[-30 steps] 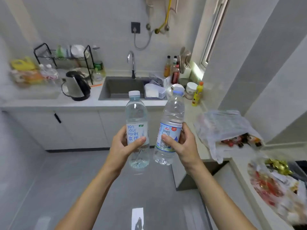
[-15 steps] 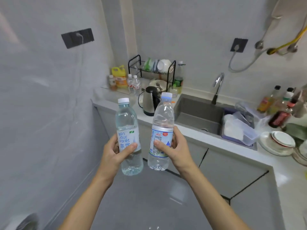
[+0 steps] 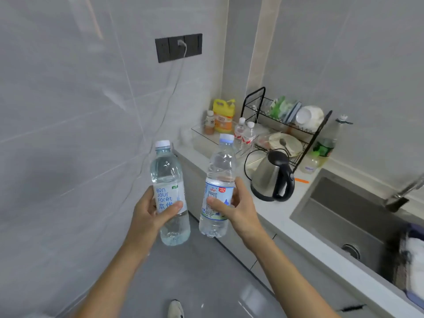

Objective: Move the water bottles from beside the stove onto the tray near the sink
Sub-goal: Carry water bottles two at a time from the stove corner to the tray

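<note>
Bench [image 3: 275, 212] with clear tray [image 3: 206, 140] ahead-right of both grips. Left hand [image 3: 150, 213] wraps Bonjour Forêt bottle [image 3: 169, 180]; right hand [image 3: 238, 208] wraps blue-label bottle [image 3: 219, 180]. Both upright, above the floor, apart.

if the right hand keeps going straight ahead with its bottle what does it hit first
Probably the electric kettle on the counter, just ahead and to the right of the right hand and its bottle. The clear tray lies further back; depth is uncertain.
</note>
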The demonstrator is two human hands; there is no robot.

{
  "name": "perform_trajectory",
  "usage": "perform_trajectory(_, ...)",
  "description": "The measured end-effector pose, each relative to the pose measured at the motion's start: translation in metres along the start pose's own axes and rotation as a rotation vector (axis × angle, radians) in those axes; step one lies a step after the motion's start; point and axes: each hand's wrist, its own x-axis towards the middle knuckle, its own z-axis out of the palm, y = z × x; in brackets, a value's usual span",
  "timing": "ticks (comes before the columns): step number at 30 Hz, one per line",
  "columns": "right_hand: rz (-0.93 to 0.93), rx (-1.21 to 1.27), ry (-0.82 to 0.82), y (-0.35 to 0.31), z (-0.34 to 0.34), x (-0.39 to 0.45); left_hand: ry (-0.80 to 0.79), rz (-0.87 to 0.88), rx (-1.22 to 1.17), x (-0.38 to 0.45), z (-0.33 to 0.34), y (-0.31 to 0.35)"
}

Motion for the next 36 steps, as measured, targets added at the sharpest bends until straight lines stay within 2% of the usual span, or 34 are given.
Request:
perform_trajectory(10,0.001,-0.039,0.176,-0.006,0.021,0.188,-0.147,-0.028,0.111,0.213,-0.009,0.011)
perform_trajectory(23,0.015,-0.101,0.285,0.022,-0.052,0.412,-0.228,-0.065,0.23,0.455,0.087,-0.017)
perform_trajectory(29,0.088,-0.232,0.403,0.054,-0.088,0.475,-0.299,-0.055,0.345,0.54,0.125,-0.049)
perform_trajectory(36,0.251,-0.444,0.56,0.099,-0.086,0.502,-0.538,-0.027,0.494,0.614,0.148,-0.111)
